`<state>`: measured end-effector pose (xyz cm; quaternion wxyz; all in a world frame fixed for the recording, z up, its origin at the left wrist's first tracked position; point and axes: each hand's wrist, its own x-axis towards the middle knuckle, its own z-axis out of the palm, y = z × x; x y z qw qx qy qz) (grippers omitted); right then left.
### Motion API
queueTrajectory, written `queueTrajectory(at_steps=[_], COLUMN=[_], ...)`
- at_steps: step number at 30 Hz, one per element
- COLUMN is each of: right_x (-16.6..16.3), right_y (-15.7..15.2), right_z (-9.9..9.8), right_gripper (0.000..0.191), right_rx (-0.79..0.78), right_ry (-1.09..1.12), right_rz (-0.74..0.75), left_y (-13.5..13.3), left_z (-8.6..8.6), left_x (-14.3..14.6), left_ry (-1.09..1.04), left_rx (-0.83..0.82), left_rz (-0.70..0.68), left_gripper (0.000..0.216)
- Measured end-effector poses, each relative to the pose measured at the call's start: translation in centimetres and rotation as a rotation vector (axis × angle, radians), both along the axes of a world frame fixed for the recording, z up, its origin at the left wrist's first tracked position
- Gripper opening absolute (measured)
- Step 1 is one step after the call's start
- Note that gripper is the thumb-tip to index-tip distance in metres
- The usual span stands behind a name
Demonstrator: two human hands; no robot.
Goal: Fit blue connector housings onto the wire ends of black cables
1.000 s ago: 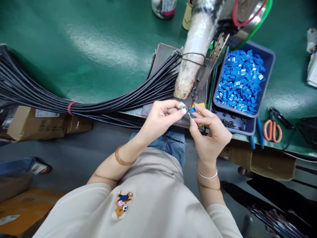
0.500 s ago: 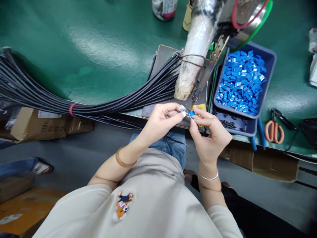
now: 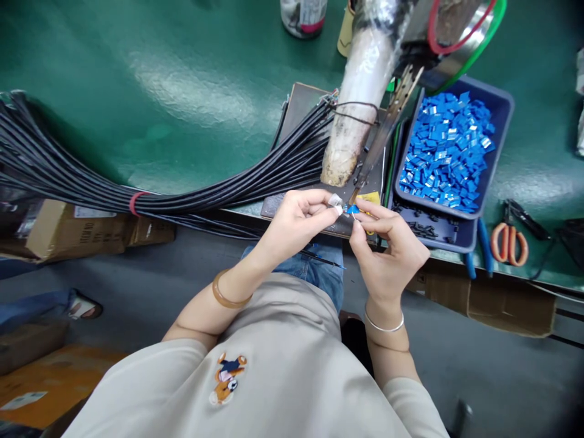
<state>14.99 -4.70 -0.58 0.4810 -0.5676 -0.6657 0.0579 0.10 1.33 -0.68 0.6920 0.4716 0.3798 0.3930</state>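
Observation:
Both hands meet at the edge of the green bench. My left hand is pinched on the end of a thin black cable that runs down past my lap; its thumb tip is taped white. My right hand is pinched on a small blue connector piece, pressed against the cable end. Just above the fingers hangs a thin metal tool tip from a plastic-wrapped machine arm. A thick bundle of black cables, tied with a red band, lies across the bench to the left.
A dark blue tray heaped with blue connector pieces stands at the right, with a lower tray of small black parts. Orange-handled pliers lie further right. Cardboard boxes sit under the bench. A dark pad lies under the cable ends.
The hands have barely moved, still pinched together on the blue piece and cable end. The view has shifted slightly; another person's shoe below my right arm has dropped out of sight.

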Motion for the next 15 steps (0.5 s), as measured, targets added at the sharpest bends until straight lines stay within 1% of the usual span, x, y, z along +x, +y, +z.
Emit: queueTrajectory(at_steps=[9,15], right_x=[-0.14,-0.14], right_y=[0.07,-0.14], right_z=[0.55,0.37], right_gripper=[0.014,0.013], right_rx=[0.064,0.026], right_ry=[-0.081,-0.064], right_rz=[-0.018,-0.017], left_y=[-0.26,-0.05], left_z=[0.63,0.12], left_x=[-0.12,-0.26], left_ry=[0.036,0.032], left_rx=[0.053,0.039], left_rz=[0.01,-0.033], left_gripper=[0.012,0.014])
